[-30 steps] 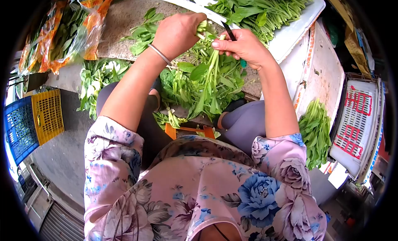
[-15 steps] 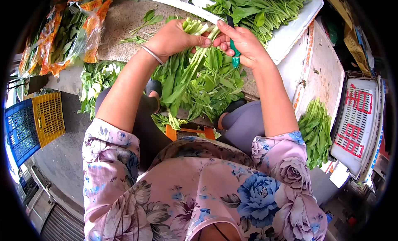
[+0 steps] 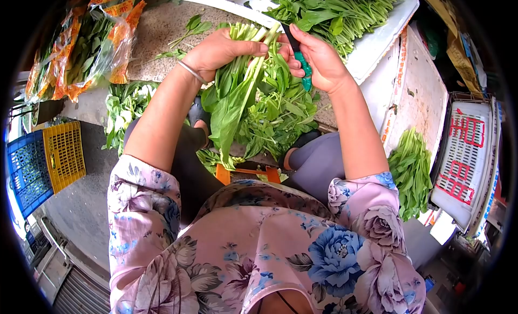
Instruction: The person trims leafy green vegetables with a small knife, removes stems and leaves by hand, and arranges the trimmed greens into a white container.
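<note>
While your left hand (image 3: 224, 50) grips a greens bunch (image 3: 229, 109) above the loose pile (image 3: 284, 113), your right hand (image 3: 317, 56) holds a green-handled knife (image 3: 305, 71); aligned greens (image 3: 356, 17) already lie in the white tray (image 3: 371, 59), loose ones remain.

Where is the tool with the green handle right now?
In the head view, the green-handled tool is in the person's right hand, just right of the leafy greens held in the left hand.
</note>
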A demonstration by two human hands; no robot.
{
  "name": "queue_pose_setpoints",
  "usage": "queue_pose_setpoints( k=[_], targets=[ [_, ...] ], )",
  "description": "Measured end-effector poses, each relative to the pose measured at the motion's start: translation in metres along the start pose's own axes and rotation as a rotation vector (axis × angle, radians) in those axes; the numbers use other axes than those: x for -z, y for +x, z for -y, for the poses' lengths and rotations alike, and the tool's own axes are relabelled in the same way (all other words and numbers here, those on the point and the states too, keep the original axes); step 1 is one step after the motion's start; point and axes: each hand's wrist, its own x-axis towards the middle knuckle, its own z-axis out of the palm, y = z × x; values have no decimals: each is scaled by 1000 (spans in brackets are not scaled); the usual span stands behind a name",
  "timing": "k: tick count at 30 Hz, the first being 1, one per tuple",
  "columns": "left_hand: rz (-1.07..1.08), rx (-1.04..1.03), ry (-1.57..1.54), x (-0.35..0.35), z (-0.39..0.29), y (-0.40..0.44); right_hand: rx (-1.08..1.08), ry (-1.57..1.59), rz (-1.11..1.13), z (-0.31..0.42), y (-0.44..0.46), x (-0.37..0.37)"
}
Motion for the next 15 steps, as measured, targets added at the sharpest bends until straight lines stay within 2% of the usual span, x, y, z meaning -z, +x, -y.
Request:
queue_pose_setpoints(
  k=[10,15],
  targets=[
    [10,56,-50,6,4,3,37,-29,-34,2,-4,-2],
    [21,36,-68,4,2,1,-2,111,67,0,-1,2]
  ],
)
